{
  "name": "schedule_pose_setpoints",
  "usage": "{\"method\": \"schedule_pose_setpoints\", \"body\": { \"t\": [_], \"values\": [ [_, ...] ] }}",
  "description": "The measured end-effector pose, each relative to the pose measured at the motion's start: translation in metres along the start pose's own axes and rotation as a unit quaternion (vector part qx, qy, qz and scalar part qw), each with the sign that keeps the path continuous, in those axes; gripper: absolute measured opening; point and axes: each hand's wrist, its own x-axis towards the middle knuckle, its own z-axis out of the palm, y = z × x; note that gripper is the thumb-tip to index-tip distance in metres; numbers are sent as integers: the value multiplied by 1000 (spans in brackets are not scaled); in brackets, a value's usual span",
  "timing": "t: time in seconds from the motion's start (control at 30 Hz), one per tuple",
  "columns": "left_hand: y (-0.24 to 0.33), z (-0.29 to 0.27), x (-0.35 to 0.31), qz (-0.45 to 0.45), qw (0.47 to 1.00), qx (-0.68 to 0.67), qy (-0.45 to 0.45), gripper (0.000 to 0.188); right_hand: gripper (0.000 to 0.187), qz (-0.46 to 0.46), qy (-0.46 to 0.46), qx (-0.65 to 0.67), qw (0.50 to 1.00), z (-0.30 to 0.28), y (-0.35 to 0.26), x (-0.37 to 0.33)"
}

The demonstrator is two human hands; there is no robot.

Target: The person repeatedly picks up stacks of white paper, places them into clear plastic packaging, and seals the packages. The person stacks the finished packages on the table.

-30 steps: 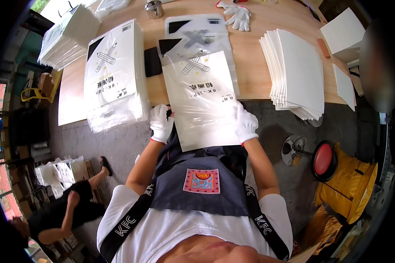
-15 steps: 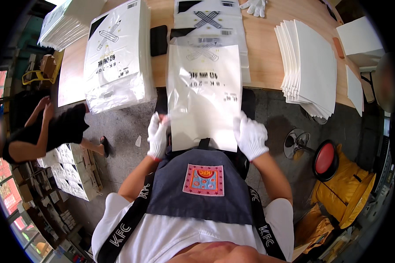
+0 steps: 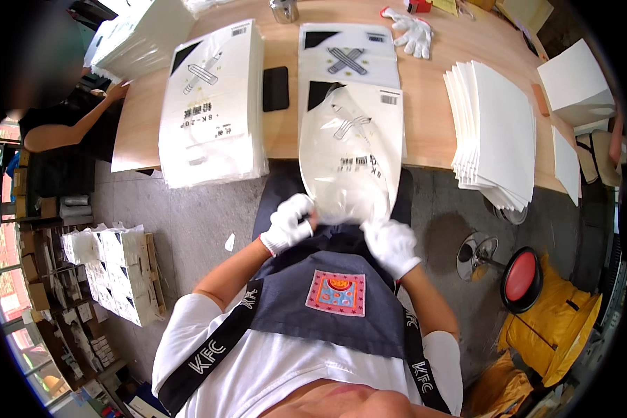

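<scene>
A clear printed plastic bag point(image 3: 352, 143) with white drawing paper inside lies over the table's near edge, its loose open end hanging toward my lap. My left hand point(image 3: 289, 224), in a white knitted glove with bare fingertips, is curled closed at the bag's lower left corner. At the lower right edge, my gloved right hand point(image 3: 390, 245) pinches the loose plastic; some of its fingers are blurred. Beneath and beyond this bag lie more printed bags point(image 3: 347, 59), flat on the table.
A tall stack of filled bags point(image 3: 212, 115) stands at left, beside a black phone point(image 3: 276, 89). Fanned white paper stacks point(image 3: 494, 132) overhang the table's right edge. A spare glove point(image 3: 412, 33) lies at the back. A red stool point(image 3: 521, 279) stands at right. Another person's arm point(image 3: 83, 129) reaches the table's left side.
The paper that stuck out of the bag's near end is now inside it. Both hands have come closer together. The person at left has moved up to the table.
</scene>
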Motion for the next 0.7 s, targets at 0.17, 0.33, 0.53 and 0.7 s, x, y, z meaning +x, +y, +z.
{"method": "schedule_pose_setpoints", "body": {
  "t": [0.17, 0.33, 0.53, 0.7],
  "values": [
    [-53, -3, -40, -183, 965, 180, 56, 19, 34, 68, -138, 6, 988, 38, 31, -20],
    [-87, -12, -49, -222, 954, -76, 185, 17, 41, 222, -90, 341, 909, 37, 55, -24],
    [-85, -5, 47, -314, 935, -150, 64, 26, 41, 359, 10, 725, 588, 131, 82, 40],
    [32, -75, 71, 24, 977, 143, 157, 9, 28, 223, -141, 876, 403, 119, 9, 99]
  ]
}}
